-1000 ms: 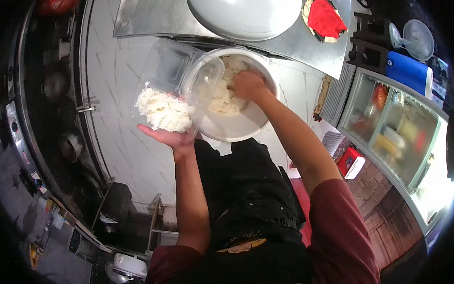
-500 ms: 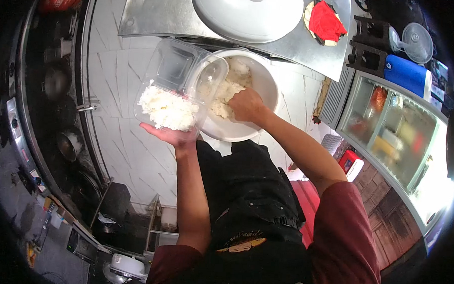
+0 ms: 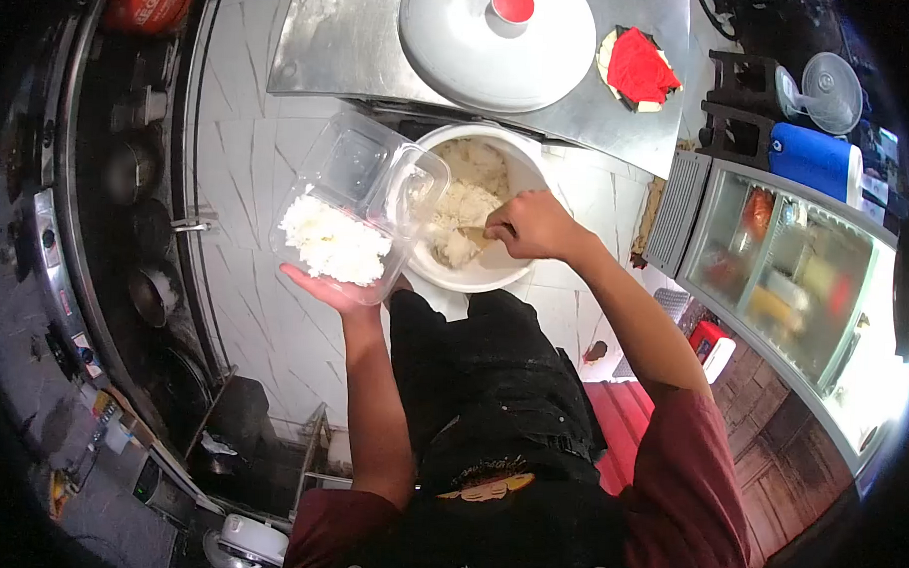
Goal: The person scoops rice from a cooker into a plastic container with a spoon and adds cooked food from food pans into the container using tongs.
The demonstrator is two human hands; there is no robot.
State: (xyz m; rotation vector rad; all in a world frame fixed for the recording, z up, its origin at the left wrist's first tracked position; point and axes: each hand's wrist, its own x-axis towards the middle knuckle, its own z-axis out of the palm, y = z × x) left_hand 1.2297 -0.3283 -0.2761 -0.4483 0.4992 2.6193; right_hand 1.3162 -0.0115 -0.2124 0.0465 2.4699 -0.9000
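A clear plastic takeaway container (image 3: 350, 170) with a hinged lid lies open on my left hand (image 3: 322, 289), which grips it from below. White cooked rice (image 3: 336, 242) fills its near compartment. To the right, a large white tub (image 3: 524, 171) holds more rice (image 3: 470, 197). Over the tub's right side, my right hand (image 3: 539, 227) is closed round the end of a tan, flat rice scoop (image 3: 476, 235). Rice sits at the scoop's far end, and the handle is mostly hidden by my fingers.
A steel table (image 3: 338, 45) beyond the tub carries a big round lid (image 3: 463, 54) with a red knob and a red cloth (image 3: 642, 68). At the right stands a glass-fronted display fridge (image 3: 786, 256). Dark cooking equipment with pans (image 3: 152, 293) runs along the left.
My right hand has come up and rightward from the rice, so the scoop now shows. The container in my left hand stays nearly in place, while the whole view has shifted slightly.
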